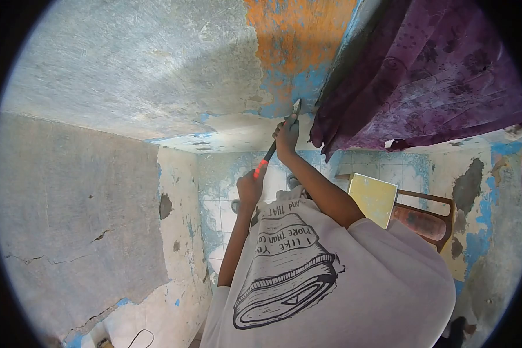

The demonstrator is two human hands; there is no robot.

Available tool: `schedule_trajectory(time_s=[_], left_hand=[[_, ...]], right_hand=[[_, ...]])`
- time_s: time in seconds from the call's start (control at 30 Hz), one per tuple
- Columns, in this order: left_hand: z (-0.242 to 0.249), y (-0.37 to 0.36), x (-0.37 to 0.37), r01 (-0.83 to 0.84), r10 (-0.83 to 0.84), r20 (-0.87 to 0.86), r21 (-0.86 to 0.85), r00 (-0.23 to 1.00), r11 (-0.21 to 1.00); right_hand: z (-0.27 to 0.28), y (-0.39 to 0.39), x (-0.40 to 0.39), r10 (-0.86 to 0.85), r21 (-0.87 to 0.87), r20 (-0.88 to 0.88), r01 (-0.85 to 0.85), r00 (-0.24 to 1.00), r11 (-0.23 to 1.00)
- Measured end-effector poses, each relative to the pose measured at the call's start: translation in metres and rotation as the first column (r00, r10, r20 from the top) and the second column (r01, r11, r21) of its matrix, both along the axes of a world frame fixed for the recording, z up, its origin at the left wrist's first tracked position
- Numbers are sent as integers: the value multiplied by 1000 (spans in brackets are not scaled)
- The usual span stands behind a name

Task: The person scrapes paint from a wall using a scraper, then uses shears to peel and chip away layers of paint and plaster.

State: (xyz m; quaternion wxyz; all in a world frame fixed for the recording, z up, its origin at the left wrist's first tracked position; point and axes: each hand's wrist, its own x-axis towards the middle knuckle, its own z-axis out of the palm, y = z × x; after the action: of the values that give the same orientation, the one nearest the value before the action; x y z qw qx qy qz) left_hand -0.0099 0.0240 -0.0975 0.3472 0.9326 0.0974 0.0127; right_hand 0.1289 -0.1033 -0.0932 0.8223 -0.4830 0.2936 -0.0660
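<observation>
Both my hands grip a long-handled scraper (pixel 270 152) with a dark shaft and a red-orange lower part. My left hand (pixel 249 188) is closed around the red end, low and nearer my body. Further up, my right hand (pixel 286 139) wraps the shaft close to the head. The pale metal tip overlaps the blue patch of the wall (pixel 300 87), just below flaking orange paint (pixel 298 37). To the left of that patch the wall surface is bare grey plaster (pixel 174 64).
A purple patterned curtain (pixel 412 75) hangs close to the right of my right hand. On the right stands a wooden chair (pixel 426 197) beside a yellow-topped piece (pixel 372 199). White floor tiles (pixel 211 214) with pale smears lie below. A cracked grey wall (pixel 81 214) rises on the left.
</observation>
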Motion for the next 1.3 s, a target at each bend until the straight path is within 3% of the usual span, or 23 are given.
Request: schedule_trajectory(time_s=[0.03,0.2,0.27,0.4,0.5,0.57,0.63,0.7,0.77,0.83,0.87,0.9,0.97,1.03,1.1,1.17,1.23,1.3], left_hand=[[0,-3,-4,-13,13,-46,1,999,1000],[11,9,-10,-67,65,66,34,996,997],[21,17,-4,-66,64,-42,-37,997,997],[19,19,5,-8,9,-38,12,999,1000],[6,20,-4,4,-4,30,1,1000,1000],[0,21,-11,-31,27,-52,-86,998,996],[-16,26,-24,-26,19,-44,-166,999,986],[-16,35,-30,-191,-121,-415,-635,902,749],[-51,37,-29,-209,-275,-344,-883,898,421],[-23,21,-15,-145,-300,-263,-921,917,361],[3,9,-7,-95,-265,-236,-885,935,455],[21,2,0,-86,-272,-230,-886,934,455],[39,-11,8,7,-283,-222,-774,933,633],[9,-21,9,-32,-305,-259,-807,916,590],[0,-46,8,-48,-229,-246,-774,942,632],[1,-70,13,-53,-160,-205,-760,966,648],[20,-92,23,15,-85,-61,-723,994,690],[25,-107,26,-19,-23,-47,-727,999,686]], right_hand=[[0,0,-3,16,0,11,-16,1000,1000],[2,16,-3,-17,-1,39,17,999,1000],[8,23,0,-21,34,26,20,999,999],[9,21,1,-35,73,27,33,999,997],[6,24,1,-51,-31,49,53,997,998],[9,22,-6,49,29,20,-50,999,998],[27,30,-21,127,-31,123,-124,984,992],[47,41,-38,224,-137,288,-192,931,972],[74,47,-46,357,-251,278,-292,892,923],[103,42,-38,415,-206,379,-362,827,909],[110,36,-30,406,-209,394,-350,825,913],[113,28,-25,390,-167,406,-353,827,921],[106,6,-21,381,-129,399,-361,834,924],[89,-14,-18,406,-77,349,-406,845,911],[76,-25,-13,409,-170,292,-374,865,912],[66,-30,-1,397,-506,240,-235,886,830],[81,-39,23,427,-595,286,-190,858,781],[86,-45,26,463,-677,325,-139,824,723]])
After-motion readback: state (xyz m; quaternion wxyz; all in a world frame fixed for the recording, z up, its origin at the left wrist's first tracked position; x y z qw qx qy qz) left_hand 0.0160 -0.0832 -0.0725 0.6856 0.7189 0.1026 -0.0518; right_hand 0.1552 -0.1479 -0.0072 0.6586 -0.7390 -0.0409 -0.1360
